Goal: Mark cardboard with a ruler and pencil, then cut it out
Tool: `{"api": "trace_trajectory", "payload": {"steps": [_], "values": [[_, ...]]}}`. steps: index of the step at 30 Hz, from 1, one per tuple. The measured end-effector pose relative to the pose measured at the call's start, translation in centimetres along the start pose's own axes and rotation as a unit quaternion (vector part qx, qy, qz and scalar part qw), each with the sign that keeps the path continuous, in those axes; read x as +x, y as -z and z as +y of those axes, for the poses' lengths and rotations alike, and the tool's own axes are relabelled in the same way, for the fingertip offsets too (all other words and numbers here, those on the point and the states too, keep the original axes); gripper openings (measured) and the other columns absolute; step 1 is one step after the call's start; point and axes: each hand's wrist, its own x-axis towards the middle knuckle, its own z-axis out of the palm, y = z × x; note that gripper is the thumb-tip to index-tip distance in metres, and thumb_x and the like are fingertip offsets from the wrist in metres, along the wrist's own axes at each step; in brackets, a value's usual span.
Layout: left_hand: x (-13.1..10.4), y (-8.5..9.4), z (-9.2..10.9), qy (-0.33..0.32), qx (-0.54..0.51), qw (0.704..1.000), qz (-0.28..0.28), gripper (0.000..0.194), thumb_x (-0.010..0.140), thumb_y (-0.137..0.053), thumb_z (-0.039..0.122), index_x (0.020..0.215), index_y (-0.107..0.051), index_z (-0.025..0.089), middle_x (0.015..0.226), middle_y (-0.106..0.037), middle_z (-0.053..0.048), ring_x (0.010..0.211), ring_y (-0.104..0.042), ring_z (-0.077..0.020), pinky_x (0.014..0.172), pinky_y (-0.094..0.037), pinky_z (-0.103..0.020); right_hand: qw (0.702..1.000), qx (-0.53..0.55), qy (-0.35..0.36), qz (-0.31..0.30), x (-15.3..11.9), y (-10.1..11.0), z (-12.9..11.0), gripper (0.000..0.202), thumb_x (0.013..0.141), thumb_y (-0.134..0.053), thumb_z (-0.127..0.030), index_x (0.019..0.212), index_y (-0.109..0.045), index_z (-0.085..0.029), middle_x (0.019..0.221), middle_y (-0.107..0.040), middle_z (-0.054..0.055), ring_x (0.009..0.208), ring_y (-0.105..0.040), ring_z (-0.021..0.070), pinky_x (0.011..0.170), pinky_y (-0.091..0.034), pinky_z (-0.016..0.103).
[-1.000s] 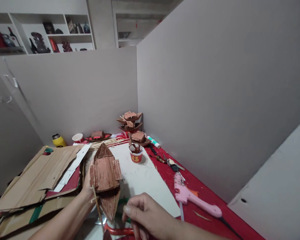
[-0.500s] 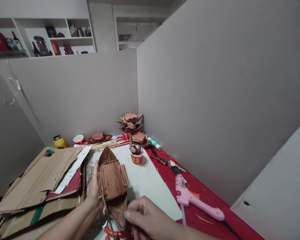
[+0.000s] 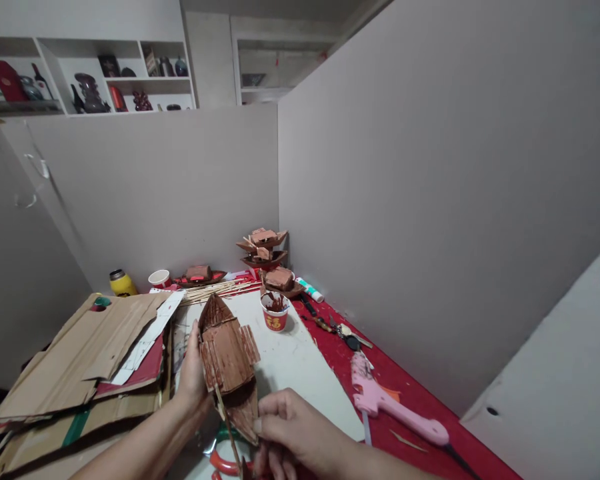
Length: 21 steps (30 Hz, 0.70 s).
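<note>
A brown model boat point(image 3: 229, 357) with a ribbed roof and side panels is tilted in front of me, its pointed bow away from me. My left hand point(image 3: 194, 373) grips its left side, the fingers mostly hidden underneath. At the near pointed end, my right hand point(image 3: 283, 427) has thumb and forefinger closed on the right edge, its other fingers curled below. A thin wooden oar point(image 3: 231, 430) slants down from the boat's left side toward me. Beneath the boat, a tool with a red handle point(image 3: 223, 463) lies partly covered on the white board point(image 3: 305, 373).
A paper cup point(image 3: 275, 320) smeared with brown paint stands beyond the boat. Stacked cardboard point(image 3: 75, 360) lies left; a pink glue gun point(image 3: 400, 413) rests right on red cloth. Several finished boats point(image 3: 264, 247), thin sticks point(image 3: 220, 291) and a yellow bottle point(image 3: 123, 283) line the back partition.
The boat and both hands have shifted slightly right in view. My right thumb and forefinger have come closer against the boat's near end. The whole scene has moved a little with my head.
</note>
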Motion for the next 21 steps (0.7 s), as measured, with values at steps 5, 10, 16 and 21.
{"api": "trace_trajectory", "payload": {"steps": [5, 10, 16, 21], "values": [[0.4, -0.2, 0.8, -0.035, -0.003, 0.997, -0.063, 0.038, 0.093, -0.052, 0.043, 0.112, -0.069, 0.014, 0.102, -0.075, -0.01, 0.094, -0.072, -0.0262, 0.086, -0.056, -0.036, 0.999, 0.017, 0.011, 0.034, 0.0, 0.6, -0.6, 0.013, 0.06, -0.051, -0.027, 0.065, -0.055, -0.016, 0.051, -0.067, 0.002, 0.029, -0.048, 0.0057, 0.025, -0.027, 0.011], [2.0, 0.8, 2.4, -0.092, 0.045, 0.986, -0.133, 0.038, 0.092, -0.056, 0.043, 0.119, -0.067, 0.02, 0.118, -0.071, -0.007, 0.11, -0.066, -0.0253, 0.094, -0.051, -0.033, 0.997, 0.035, 0.02, 0.061, -0.3, 1.0, -1.1, 0.012, 0.059, -0.049, -0.029, 0.063, -0.052, -0.017, 0.048, -0.065, 0.001, 0.027, -0.045, 0.005, 0.024, -0.027, 0.011], [4.4, 3.1, 5.3, -0.028, 0.159, 0.95, -0.266, 0.049, 0.09, -0.056, 0.052, 0.124, -0.065, 0.018, 0.125, -0.067, -0.011, 0.118, -0.059, -0.0318, 0.095, -0.048, -0.04, 0.996, 0.059, 0.038, 0.053, -0.4, 1.9, -1.6, 0.014, 0.059, -0.053, -0.03, 0.059, -0.052, -0.016, 0.046, -0.065, 0.002, 0.025, -0.043, 0.0042, 0.024, -0.027, 0.01], [5.5, 4.9, 7.1, 0.01, 0.213, 0.908, -0.361, 0.058, 0.089, -0.053, 0.058, 0.129, -0.062, 0.017, 0.127, -0.065, -0.013, 0.123, -0.054, -0.0346, 0.1, -0.043, -0.042, 0.997, 0.069, 0.023, 0.002, -0.5, 2.7, -1.8, 0.015, 0.057, -0.055, -0.03, 0.057, -0.056, -0.015, 0.046, -0.065, 0.004, 0.024, -0.045, 0.0063, 0.024, -0.031, 0.012]]}}
